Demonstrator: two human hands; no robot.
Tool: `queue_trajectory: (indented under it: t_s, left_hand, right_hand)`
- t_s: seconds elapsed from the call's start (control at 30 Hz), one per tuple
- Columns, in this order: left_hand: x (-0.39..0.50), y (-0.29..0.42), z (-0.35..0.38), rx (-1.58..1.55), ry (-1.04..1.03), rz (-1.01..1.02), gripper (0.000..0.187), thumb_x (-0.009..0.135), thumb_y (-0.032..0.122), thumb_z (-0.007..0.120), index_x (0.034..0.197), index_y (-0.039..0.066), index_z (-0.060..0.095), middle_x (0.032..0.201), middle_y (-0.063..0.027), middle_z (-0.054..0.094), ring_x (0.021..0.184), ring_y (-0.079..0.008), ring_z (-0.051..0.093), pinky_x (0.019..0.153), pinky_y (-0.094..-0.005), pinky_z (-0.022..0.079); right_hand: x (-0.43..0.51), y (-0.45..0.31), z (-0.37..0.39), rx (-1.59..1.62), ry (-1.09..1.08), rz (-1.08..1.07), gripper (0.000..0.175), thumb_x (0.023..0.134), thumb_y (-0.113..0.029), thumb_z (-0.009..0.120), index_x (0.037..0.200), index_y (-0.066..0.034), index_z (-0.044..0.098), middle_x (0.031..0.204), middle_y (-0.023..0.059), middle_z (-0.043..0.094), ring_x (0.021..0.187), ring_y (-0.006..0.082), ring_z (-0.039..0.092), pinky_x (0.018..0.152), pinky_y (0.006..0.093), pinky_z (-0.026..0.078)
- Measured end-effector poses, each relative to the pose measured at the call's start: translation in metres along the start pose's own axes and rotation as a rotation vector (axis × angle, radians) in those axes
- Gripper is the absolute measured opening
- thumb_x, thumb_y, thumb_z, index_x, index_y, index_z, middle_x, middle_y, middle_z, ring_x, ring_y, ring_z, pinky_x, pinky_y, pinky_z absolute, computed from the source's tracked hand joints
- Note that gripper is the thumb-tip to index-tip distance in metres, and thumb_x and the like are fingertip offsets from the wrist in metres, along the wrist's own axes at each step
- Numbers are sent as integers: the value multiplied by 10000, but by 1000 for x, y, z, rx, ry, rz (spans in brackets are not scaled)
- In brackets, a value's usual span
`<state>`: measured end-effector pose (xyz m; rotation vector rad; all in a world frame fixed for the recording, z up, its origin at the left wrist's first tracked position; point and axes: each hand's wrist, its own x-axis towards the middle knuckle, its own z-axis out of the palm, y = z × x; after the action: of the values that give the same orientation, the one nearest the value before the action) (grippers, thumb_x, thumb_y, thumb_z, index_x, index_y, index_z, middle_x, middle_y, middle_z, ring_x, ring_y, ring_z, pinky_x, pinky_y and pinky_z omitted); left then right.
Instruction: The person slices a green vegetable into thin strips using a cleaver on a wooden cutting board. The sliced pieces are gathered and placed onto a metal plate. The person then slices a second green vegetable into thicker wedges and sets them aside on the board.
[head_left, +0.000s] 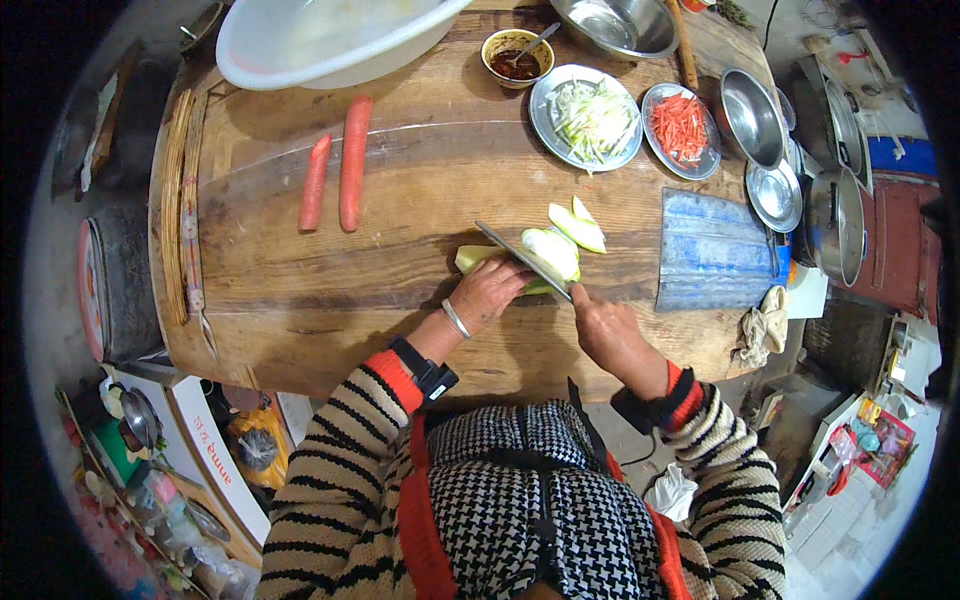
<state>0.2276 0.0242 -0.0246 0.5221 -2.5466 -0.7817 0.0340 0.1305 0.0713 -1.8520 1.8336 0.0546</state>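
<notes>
My right hand (611, 334) grips the handle of a kitchen knife. Its blade (517, 255) slants up and left, against a pale green vegetable (474, 257). My left hand (491, 289), with a silver bangle at the wrist, holds that vegetable down on the wooden table (420, 195), fingertips close to the blade. Several cut slices (553, 253) lean in a pile on the blade's right side. Beyond them lie loose slices (579, 227). The knife handle is mostly hidden in my right fist.
Two peeled carrots (352, 165) lie left. At the back stand a white plastic basin (330, 71), a sauce bowl (519, 60), a plate of pale green shreds (541, 124) and a plate of red shreds (677, 131). A blue-grey sheet (709, 251) and a cloth (761, 330) lie right.
</notes>
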Motion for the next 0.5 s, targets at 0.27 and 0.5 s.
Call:
queue_trajectory:
  t_s: [0.27, 0.5]
  left_hand:
    - [2, -4, -4, -73, -48, 49, 278, 790, 108, 607, 1055, 24, 605, 1103, -109, 580, 1029, -274, 532, 905, -368, 430]
    - [0, -6, -1, 49, -127, 50, 288, 817, 106, 553, 1093, 37, 596, 1143, -81, 574, 1099, -230, 501, 966, -347, 385]
  right_hand:
    - [23, 20, 25, 39, 147, -38, 247, 789, -49, 508, 1031, -7, 488, 597, 177, 595, 540, 348, 605, 470, 451, 465]
    - [-13, -5, -31, 39, 50, -10, 235, 803, -42, 484, 1037, -19, 491, 582, 173, 592, 542, 355, 605, 465, 457, 463]
